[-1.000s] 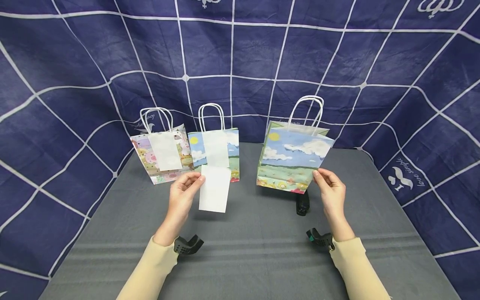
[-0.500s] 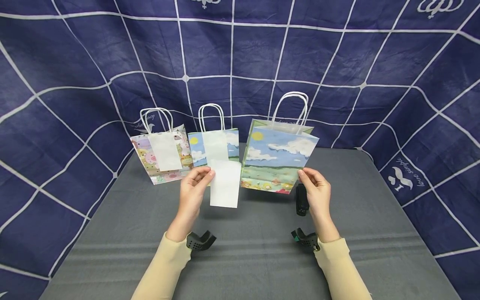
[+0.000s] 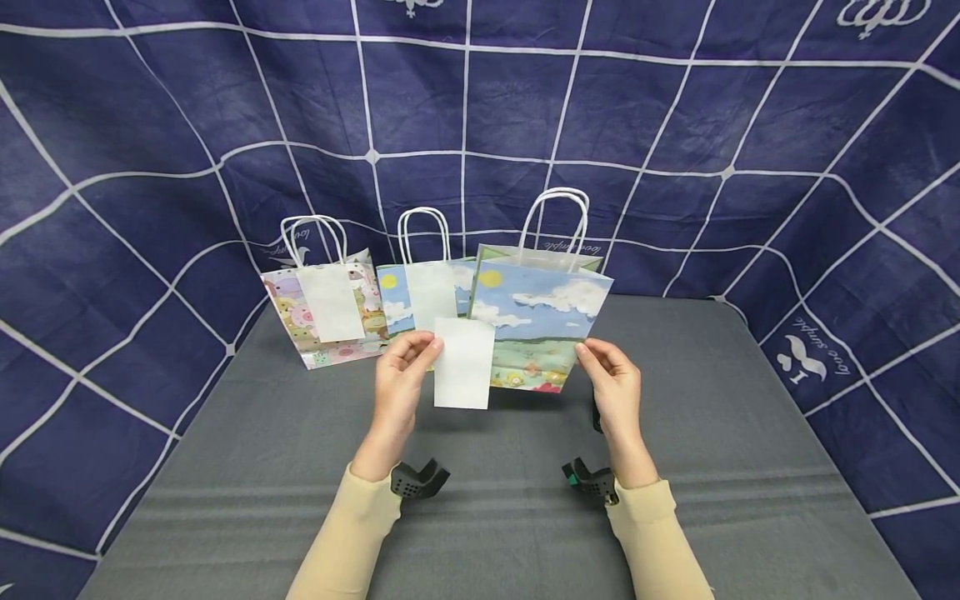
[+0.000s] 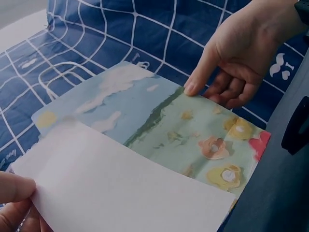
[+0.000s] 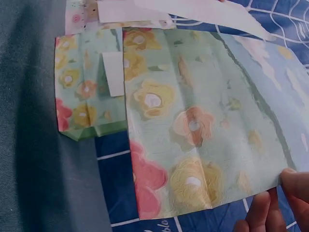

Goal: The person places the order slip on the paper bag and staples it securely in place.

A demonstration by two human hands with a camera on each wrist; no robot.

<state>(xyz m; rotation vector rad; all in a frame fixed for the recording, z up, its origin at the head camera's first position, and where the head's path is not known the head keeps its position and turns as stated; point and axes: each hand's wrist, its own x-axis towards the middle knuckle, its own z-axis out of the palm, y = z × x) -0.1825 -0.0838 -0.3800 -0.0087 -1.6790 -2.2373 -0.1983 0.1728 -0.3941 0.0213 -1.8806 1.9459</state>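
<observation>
My left hand (image 3: 401,379) pinches a blank white card (image 3: 463,367) by its left edge, thumb in front. My right hand (image 3: 617,383) pinches the right edge of a paper gift bag (image 3: 551,325) printed with sky, sun and flowers, its white handles up. The card overlaps the bag's lower left corner in the head view. In the left wrist view, the card (image 4: 125,183) lies in front of the bag's print (image 4: 159,116). The right thumb (image 5: 294,183) presses the bag's side edge in the right wrist view.
An animal-print gift bag (image 3: 292,312) stands at the left back, a white card on its front. Beside it stands a smaller landscape bag (image 3: 396,300), also with a white card and partly covered. A black object (image 3: 597,415) lies on the grey table (image 3: 712,400), mostly behind my right hand.
Both hands have come closer together. The white card moved right and slightly up; the held bag moved left, now overlapping the smaller landscape bag and the card. Both grips stayed the same.
</observation>
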